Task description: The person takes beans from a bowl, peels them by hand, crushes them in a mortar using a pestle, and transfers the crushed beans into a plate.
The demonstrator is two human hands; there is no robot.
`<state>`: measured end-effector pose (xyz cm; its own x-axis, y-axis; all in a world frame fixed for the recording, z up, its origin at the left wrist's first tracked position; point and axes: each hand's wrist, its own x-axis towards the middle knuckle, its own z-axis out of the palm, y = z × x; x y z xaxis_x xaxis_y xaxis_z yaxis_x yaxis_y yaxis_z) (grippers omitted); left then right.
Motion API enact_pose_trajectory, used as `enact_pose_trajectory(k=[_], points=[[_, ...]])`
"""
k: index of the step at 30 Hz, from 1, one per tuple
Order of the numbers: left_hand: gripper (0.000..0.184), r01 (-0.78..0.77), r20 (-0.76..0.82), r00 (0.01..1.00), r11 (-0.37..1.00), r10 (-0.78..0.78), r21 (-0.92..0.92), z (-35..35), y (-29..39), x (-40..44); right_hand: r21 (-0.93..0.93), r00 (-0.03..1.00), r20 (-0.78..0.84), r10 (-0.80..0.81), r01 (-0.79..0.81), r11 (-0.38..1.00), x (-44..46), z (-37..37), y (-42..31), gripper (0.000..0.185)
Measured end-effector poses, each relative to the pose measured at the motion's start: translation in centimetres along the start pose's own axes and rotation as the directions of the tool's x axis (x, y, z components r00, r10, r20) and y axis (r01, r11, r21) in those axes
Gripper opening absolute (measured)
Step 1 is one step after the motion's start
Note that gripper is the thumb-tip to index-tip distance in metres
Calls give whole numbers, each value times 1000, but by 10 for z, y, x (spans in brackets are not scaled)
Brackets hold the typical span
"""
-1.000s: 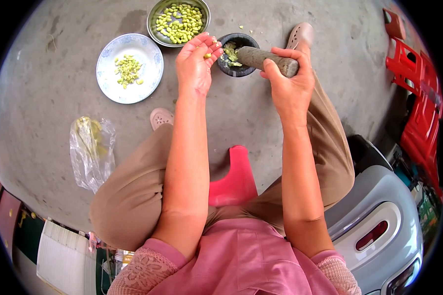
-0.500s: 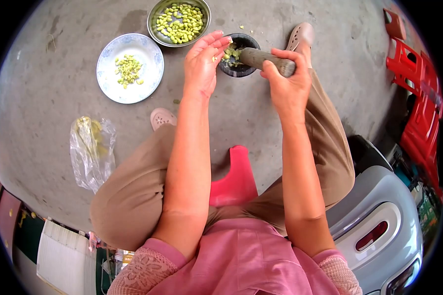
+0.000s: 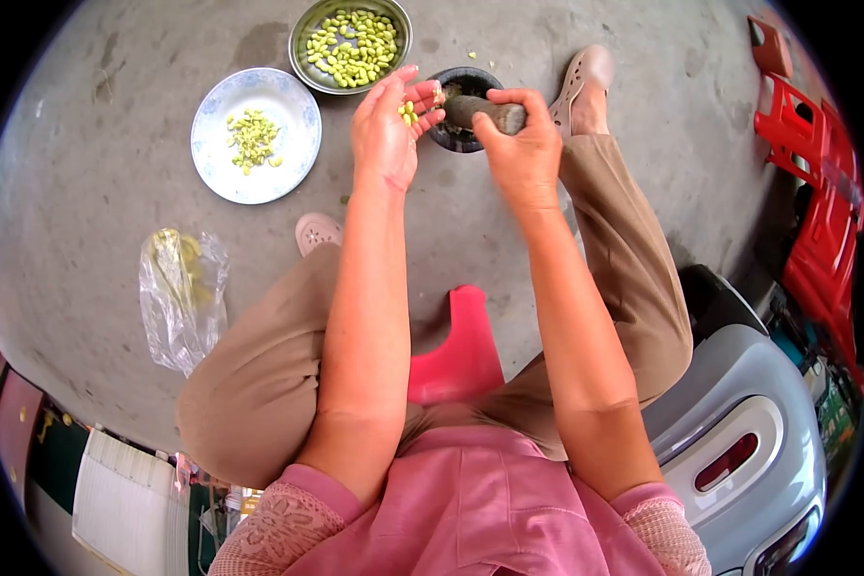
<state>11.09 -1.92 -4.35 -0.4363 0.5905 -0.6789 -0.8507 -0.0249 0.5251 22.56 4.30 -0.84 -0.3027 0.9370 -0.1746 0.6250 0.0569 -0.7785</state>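
Clear plastic bag (image 3: 180,312) at near left; plate (image 3: 213,161) of bean bits (image 3: 252,139) beyond. Metal bowl (image 3: 301,58) of green beans (image 3: 357,69) farther off. Left hand (image 3: 384,136) cupped loosely round few loose beans (image 3: 408,111), beside dark mortar (image 3: 458,143). Pestle (image 3: 482,113) slanting into mortar (stubby, greyish thing), right hand (image 3: 528,152) wrapped round upper end.

Can read no text, brand, number or sign. Can spot a small yellow-and-white package (image 3: 250,503), perhaps labelled, beside the lace sleeve (image 3: 280,526), past the near left edge of the floor (image 3: 96,317); cannot make out any characters.
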Motion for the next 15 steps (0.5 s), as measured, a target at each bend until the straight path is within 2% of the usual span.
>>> enact_pose_trajectory(k=[1,2,4,5,8,9,11,15], points=[[30,9,21,1000,1000,-9,-9,1,-1,0,50,997,5,75,-75,996,0,-6,-2,25],[30,6,20,1000,1000,-6,-10,2,-1,1,50,997,7,72,-72,996,1,-12,-4,25],[38,14,71,997,997,-19,78,2,-4,0,181,996,-49,75,-65,981,-2,-29,-10,23],[49,41,82,995,991,-52,130,4,-3,-1,202,998,-52,39,-28,979,-3,-37,-17,21],[57,54,106,992,982,-74,182,8,-2,0,204,995,-87,48,-29,978,-5,-51,-37,21],[57,54,105,992,982,-74,183,9,0,-2,190,994,-107,-12,32,981,-4,-51,-37,21],[66,68,77,993,962,-92,264,12,6,-5,215,996,-88,11,8,977,-4,-46,-40,21],[65,44,102,992,956,-76,289,12,8,-4,195,999,-47,27,-17,981,-5,-23,-23,22]])
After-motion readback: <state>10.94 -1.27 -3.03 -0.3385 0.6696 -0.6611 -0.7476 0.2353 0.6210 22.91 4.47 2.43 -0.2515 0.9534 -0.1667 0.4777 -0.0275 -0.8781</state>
